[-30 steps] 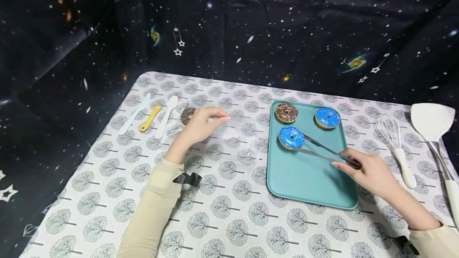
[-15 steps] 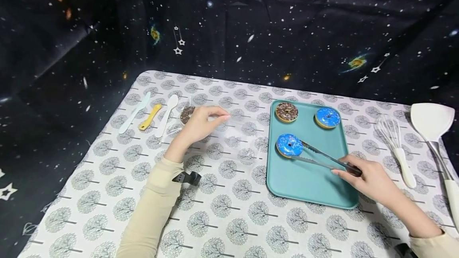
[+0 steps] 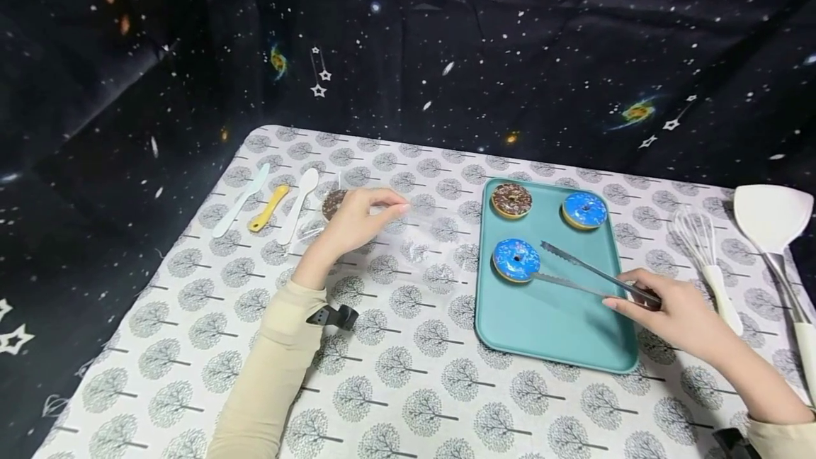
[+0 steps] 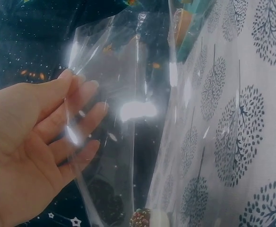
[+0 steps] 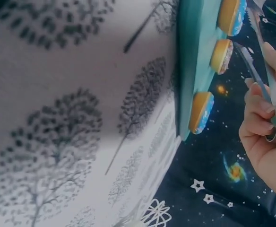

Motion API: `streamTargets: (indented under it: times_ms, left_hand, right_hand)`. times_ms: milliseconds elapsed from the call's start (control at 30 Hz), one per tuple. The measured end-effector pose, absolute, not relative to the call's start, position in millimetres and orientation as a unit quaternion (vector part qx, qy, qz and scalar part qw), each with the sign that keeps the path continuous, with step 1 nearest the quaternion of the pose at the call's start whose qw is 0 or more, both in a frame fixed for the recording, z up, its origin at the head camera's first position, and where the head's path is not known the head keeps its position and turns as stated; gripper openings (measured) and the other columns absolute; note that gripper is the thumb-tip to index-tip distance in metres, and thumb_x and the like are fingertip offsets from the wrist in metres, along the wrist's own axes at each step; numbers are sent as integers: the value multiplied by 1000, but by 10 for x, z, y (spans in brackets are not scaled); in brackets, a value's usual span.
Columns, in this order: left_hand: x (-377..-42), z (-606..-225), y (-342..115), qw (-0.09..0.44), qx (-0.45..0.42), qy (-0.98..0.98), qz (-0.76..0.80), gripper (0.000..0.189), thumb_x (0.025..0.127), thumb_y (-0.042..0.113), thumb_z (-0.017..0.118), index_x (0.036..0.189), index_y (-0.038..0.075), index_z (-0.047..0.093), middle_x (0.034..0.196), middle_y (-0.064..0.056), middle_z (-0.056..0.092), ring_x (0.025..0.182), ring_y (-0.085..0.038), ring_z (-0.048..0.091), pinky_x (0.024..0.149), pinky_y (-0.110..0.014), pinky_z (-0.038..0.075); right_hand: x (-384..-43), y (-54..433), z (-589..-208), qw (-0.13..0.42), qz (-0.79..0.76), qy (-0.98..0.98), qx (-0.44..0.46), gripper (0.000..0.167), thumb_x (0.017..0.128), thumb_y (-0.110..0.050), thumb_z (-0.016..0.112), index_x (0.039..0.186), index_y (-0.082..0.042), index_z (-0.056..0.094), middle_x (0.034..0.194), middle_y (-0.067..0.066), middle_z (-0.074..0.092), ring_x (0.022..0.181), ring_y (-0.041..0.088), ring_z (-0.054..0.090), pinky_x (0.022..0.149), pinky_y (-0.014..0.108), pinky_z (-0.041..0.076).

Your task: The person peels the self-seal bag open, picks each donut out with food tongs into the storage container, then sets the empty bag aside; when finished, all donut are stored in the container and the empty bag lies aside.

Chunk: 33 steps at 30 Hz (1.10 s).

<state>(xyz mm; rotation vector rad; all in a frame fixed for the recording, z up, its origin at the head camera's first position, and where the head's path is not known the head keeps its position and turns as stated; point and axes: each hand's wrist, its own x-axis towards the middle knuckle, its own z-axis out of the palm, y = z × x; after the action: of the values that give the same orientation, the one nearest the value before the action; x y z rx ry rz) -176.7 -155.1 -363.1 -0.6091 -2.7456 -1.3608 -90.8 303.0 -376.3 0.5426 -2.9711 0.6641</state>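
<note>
My left hand (image 3: pixel 357 222) pinches the edge of a clear plastic bag (image 4: pixel 119 80) between thumb and fingers. A chocolate-frosted donut (image 3: pixel 332 205) lies at the bag's far end, partly hidden behind that hand. In my right hand (image 3: pixel 676 310) is a pair of metal tongs (image 3: pixel 593 270), their arms spread apart. The tongs' lower tip reaches the side of a blue-frosted donut (image 3: pixel 506 255) resting on the teal tray (image 3: pixel 554 335); the upper tip stands apart from it. Farther back on the tray sit a chocolate donut (image 3: pixel 503 197) and another blue donut (image 3: pixel 593 217).
Left of the bag lie a pale knife (image 3: pixel 240 204), a yellow-handled utensil (image 3: pixel 270 210) and a white spoon (image 3: pixel 298 205). A white whisk (image 3: pixel 720 296) and a spatula (image 3: pixel 770 214) flank the tray on the right. A dark star-patterned cloth (image 3: pixel 408 41) hangs behind the table.
The blue donut has shifted slightly toward the tray's near left side, and the tongs have spread and let it go. My right hand has drawn back to the right; the left hand stays put.
</note>
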Motion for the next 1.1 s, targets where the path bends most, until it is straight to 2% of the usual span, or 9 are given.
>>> streamTargets:
  times_ms: [133,467,667,800,967,1100]
  left_hand:
    - [-1758,-3615,-1553,8,-189,-879,-437,25,92,30,59,105,10,69,106,-1,69,103,-17,61,95,-39,45]
    - [-1734,-3582,-1562,17,-186,-875,-447,26,92,30,59,105,10,69,104,0,70,102,-17,62,95,-39,46]
    - [-1730,-3563,-1580,11,-188,-871,-454,26,92,31,59,105,11,69,105,0,69,101,-16,62,95,-40,45]
    - [-1728,-3560,-1598,11,-192,-867,-460,24,91,31,60,104,12,70,106,0,69,102,-15,62,96,-39,45]
    - [-1719,-3551,-1612,6,-192,-864,-466,26,91,34,61,105,14,70,108,0,69,105,-16,61,98,-43,43]
    - [-1719,-3540,-1623,-1,-188,-863,-470,29,90,39,60,105,16,70,107,2,69,106,-16,60,99,-47,42]
  right_hand:
    - [-950,2967,-3707,41,214,-961,168,35,78,-32,76,107,-18,64,55,-6,37,46,5,32,42,23,28]
    - [-1190,2566,-3726,78,219,-927,294,27,75,-25,79,99,-25,68,59,-17,43,50,0,37,46,20,34]
    - [-1323,2235,-3739,78,214,-911,343,27,75,-27,78,100,-20,70,65,-18,49,50,-2,37,47,18,37]
    - [-1413,1974,-3725,83,186,-909,364,26,77,-34,75,98,-19,70,63,-16,49,49,-1,37,44,18,35]
    - [-1517,1675,-3722,65,167,-910,373,34,83,-42,68,105,-17,68,69,-14,57,51,-1,42,47,19,38]
    - [-1578,1448,-3731,55,164,-910,378,38,84,-43,66,107,-12,67,70,-10,58,51,1,44,45,20,38]
